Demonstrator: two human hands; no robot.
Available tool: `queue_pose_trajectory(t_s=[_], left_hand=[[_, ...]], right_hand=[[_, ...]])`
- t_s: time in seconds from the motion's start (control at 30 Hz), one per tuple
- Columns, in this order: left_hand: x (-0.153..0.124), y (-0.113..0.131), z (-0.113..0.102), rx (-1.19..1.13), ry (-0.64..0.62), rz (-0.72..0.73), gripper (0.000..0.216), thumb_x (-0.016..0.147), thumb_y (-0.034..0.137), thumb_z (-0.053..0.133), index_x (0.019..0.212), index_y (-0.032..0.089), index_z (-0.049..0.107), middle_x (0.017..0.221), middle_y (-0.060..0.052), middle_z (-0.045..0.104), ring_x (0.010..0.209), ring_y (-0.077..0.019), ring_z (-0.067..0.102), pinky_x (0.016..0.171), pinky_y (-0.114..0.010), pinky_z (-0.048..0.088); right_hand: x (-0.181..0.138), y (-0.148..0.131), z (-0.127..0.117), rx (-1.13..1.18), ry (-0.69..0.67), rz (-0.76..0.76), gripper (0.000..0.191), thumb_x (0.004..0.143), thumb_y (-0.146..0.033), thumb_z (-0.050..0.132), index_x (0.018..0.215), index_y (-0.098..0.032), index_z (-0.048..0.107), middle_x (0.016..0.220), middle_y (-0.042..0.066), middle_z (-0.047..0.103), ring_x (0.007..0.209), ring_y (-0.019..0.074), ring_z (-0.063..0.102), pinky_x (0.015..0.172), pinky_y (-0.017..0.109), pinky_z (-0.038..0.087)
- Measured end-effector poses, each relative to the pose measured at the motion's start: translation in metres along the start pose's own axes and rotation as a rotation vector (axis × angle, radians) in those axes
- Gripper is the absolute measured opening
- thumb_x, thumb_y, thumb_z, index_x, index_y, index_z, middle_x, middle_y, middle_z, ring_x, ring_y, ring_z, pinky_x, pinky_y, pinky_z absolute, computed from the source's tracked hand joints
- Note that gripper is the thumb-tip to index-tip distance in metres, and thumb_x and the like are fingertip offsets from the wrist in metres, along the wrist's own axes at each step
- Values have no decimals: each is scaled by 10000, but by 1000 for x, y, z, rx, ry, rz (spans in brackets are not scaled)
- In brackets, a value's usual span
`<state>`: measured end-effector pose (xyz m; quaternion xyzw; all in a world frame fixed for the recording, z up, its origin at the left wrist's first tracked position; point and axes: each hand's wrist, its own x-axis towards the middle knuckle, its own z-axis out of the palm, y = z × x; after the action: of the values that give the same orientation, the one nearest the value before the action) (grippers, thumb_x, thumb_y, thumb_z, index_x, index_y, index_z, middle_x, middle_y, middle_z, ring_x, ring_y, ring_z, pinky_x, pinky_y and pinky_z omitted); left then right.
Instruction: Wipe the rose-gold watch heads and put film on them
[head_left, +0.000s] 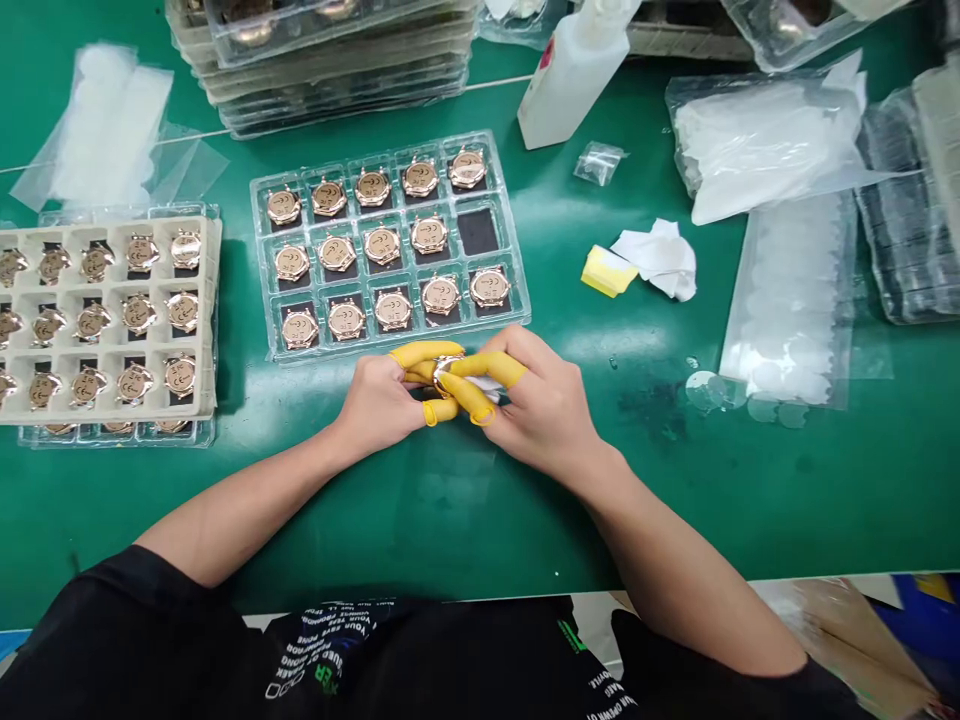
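Between my two hands, just in front of a clear tray, is a gold-coloured watch case (447,366). My left hand (382,400) pinches it from the left with fingers in yellow finger cots. My right hand (536,400), also in yellow finger cots, closes on it from the right. A bit of white cloth or paper (489,388) shows among the right fingers. Most of the watch case is covered by the fingers. The clear plastic tray (259,275) holds rows of similar watch cases, backs up; one pocket (478,232) at its right shows only a black pad.
A beige tray (211,320) of watch cases lies at left, on a clear one. Stacked trays (330,100) and a white bottle (574,80) stand behind. At right lie a yellow piece (609,271), crumpled white paper (664,258), clear round films (795,300) and a bag (765,140).
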<state>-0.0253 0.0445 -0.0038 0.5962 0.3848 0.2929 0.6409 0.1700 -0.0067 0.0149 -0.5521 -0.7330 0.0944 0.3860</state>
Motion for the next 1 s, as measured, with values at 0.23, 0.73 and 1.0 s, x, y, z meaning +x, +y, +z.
queue_pose_trajectory(t_s=[0.23, 0.73, 1.0], left_hand=[[-4, 1, 0, 182, 29, 171, 492, 741, 331, 927, 1196, 195, 798, 1002, -36, 868, 895, -213, 843, 872, -326, 722], [-3, 5, -4, 306, -26, 297, 481, 718, 349, 953, 1158, 204, 825, 936, -32, 863, 781, -170, 801, 815, -285, 694], [0, 4, -1, 73, -33, 9, 599, 660, 381, 982, 1193, 176, 800, 1008, -56, 864, 933, -244, 844, 904, -367, 728]], right_hand=[[-4, 32, -37, -143, -51, 113, 181, 1020, -322, 641, 1188, -286, 700, 1136, 92, 693, 1078, 291, 578, 906, 473, 427], [-7, 26, -44, 96, -233, 160, 63, 955, -285, 714, 972, -264, 658, 919, 6, 789, 893, 232, 686, 866, 425, 383], [-5, 15, -47, 23, -131, 73, 130, 995, -354, 693, 896, -271, 681, 1011, 37, 804, 1007, 292, 659, 893, 526, 399]])
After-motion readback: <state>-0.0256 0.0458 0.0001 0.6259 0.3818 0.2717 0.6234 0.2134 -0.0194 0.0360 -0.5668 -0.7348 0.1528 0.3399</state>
